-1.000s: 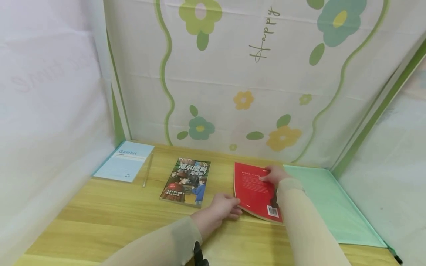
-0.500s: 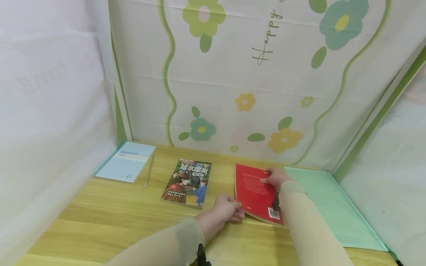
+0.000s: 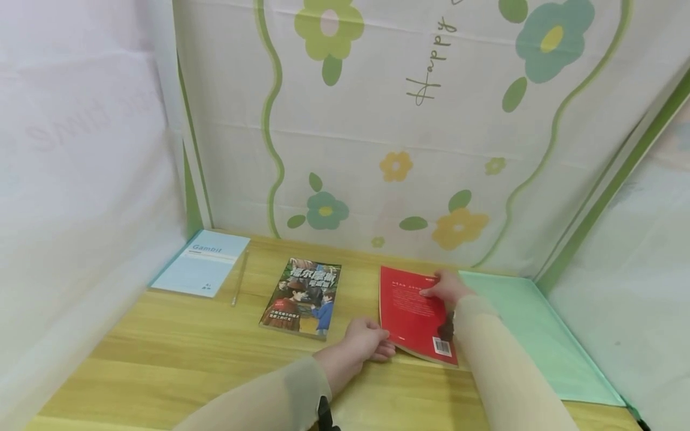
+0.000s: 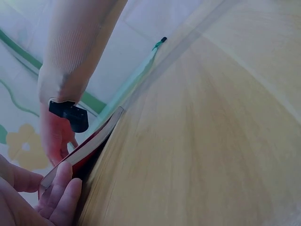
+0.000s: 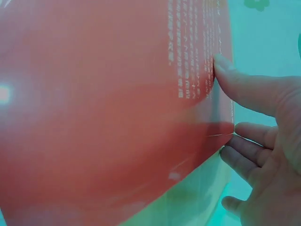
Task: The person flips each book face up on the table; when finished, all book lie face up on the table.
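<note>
Between my 2 hands lies the red book [image 3: 414, 314], back cover up with its barcode toward me, flat on the bench [image 3: 178, 353] and partly over the green mat [image 3: 544, 335]. My left hand [image 3: 369, 341] has its grip curled at the book's near left corner; the left wrist view shows fingertips [image 4: 63, 188] tucked against the page edge, which sits slightly raised off the wood. My right hand [image 3: 444, 287] pinches the far right edge, thumb [image 5: 235, 82] pressed on the cover and the other fingers curled beneath it.

I judge the step in hand to be getting a hold on this book, either to lift it or to open it. The next move would call for both grips rising together so the cover does not bend or slip.

Further out to the left of my left grip I count 1 illustrated paperback [image 3: 302, 296], then 1 pencil [image 3: 239, 278] and 1 pale blue notebook [image 3: 202, 263] marked Gambit. That makes 3 books counting the notebook, 1 pencil, 1 mat.
</note>
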Motion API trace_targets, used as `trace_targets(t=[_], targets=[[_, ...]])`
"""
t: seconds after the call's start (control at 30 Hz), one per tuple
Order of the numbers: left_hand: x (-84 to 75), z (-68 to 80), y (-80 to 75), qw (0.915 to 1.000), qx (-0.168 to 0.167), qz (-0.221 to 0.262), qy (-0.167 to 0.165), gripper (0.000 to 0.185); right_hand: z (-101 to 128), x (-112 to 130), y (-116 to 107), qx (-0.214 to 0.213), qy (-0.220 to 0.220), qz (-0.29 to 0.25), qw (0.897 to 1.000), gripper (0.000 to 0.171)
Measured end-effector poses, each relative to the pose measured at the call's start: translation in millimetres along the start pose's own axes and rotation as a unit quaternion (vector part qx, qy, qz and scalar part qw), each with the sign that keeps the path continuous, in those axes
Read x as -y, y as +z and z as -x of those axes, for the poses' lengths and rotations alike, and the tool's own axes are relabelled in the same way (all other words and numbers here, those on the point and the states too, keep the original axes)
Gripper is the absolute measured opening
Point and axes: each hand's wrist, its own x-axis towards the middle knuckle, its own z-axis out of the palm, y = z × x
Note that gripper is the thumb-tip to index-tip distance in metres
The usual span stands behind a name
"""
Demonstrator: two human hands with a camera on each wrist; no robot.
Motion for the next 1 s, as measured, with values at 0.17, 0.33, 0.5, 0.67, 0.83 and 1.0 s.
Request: trace_targets(t=[0.17,0.33,0.5,0.67,0.83,1.0], targets=[[-0.3,-0.9,0.3,1.0000,0.000,0.001,-0.001,0.006,2.9,2.2,-8.0,0.014,0.023,-0.048,0.998,0.078],[-0.1,0.0,0.6,1.0000,0.001,0.006,-0.004,0.008,1.0,2.0,-14.7,0.006,0.022,-0.061,0.998,0.064],[2.2,0.1,-0.8,1.0000,-0.003,0.006,-0.006,0.008,4.2,2.6,-21.6,-0.022,-0.044,-0.088,0.995,0.050],[3.5,0.8,-3.3,0.9999,-0.003,0.006,-0.010,0.008,7.9,1.2,-28.6,-0.029,-0.075,-0.126,0.989,0.043],[5.2,1.2,-6.6,0.9999,0.001,0.007,-0.010,0.008,10.6,2.7,-34.2,-0.013,-0.074,-0.154,0.985,0.039],[5.0,1.8,-9.7,0.9999,0.004,0.007,-0.009,0.007,13.9,6.8,-39.4,-0.012,-0.086,-0.186,0.979,0.044]])
